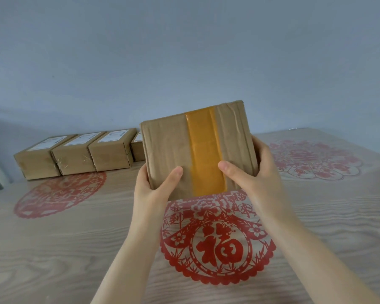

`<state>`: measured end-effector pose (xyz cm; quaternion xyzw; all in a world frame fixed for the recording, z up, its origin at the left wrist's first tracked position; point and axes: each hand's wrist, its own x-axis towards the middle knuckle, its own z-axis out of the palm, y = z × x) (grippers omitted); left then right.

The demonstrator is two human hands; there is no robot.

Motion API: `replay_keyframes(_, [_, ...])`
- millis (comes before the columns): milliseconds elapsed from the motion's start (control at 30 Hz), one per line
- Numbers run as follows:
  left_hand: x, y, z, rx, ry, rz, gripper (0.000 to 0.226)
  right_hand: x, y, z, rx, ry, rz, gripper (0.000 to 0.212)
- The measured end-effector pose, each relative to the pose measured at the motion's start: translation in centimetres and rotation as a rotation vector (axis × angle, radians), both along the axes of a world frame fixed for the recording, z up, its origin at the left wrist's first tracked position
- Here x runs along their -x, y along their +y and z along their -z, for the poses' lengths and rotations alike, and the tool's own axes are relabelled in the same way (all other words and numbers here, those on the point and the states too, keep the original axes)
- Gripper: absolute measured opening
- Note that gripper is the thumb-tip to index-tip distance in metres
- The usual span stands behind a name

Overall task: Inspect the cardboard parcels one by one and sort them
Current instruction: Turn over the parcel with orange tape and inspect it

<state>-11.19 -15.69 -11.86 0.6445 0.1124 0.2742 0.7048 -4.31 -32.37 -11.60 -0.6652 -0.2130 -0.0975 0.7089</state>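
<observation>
Head view: four labelled parcels [75,154] sit in a row at the tabletop's [75,249] back left, probably sorted, while the held parcel [167,150] hangs above its middle, under inspection. The left hand [154,189] and right hand [257,178] clasp its lower corners, thumbs on the front. Its taped face is turned towards the wearer, the yellow tape [206,150] running nearly upright; the face looks almost square, so I see no clear long axis.

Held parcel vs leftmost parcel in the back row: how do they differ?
1. The held parcel is raised off the table, near upright, gripped by the left hand and right hand; the leftmost parcel lies flat on the table.
2. The held parcel's facing side shows a wide orange tape strip and no label; the leftmost parcel carries a white label on top.
Shared: both are brown cardboard.
</observation>
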Motion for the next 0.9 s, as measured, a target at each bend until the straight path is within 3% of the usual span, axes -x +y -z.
replay_keyframes(100, [-0.1,-1.0,0.3,-0.025,-0.001,-0.008,0.096,-0.4,-0.5,-0.3,-0.024,0.048,0.017,0.072])
replay_keyframes(267, [-0.4,-0.2,0.2,0.133,0.006,-0.047,0.098,-0.1,-0.6,-0.5,0.094,0.005,-0.090,0.088])
replay_keyframes(467, [-0.3,0.0,0.3,0.099,0.022,-0.015,0.102,-0.5,-0.7,-0.3,0.031,0.108,-0.105,0.088])
replay_keyframes(633, [0.0,0.8,-0.3,0.173,-0.020,-0.074,0.091,-0.1,-0.6,-0.4,0.205,0.045,-0.228,0.100])
replay_keyframes(733, [0.2,1.1,-0.7,0.127,-0.025,-0.075,0.101,-0.1,-0.6,-0.8,0.216,0.055,-0.223,0.101])
replay_keyframes(900, [0.2,0.4,-1.0,-0.031,-0.023,-0.072,0.095,-0.5,-0.7,-0.7,0.069,0.134,-0.165,0.096])
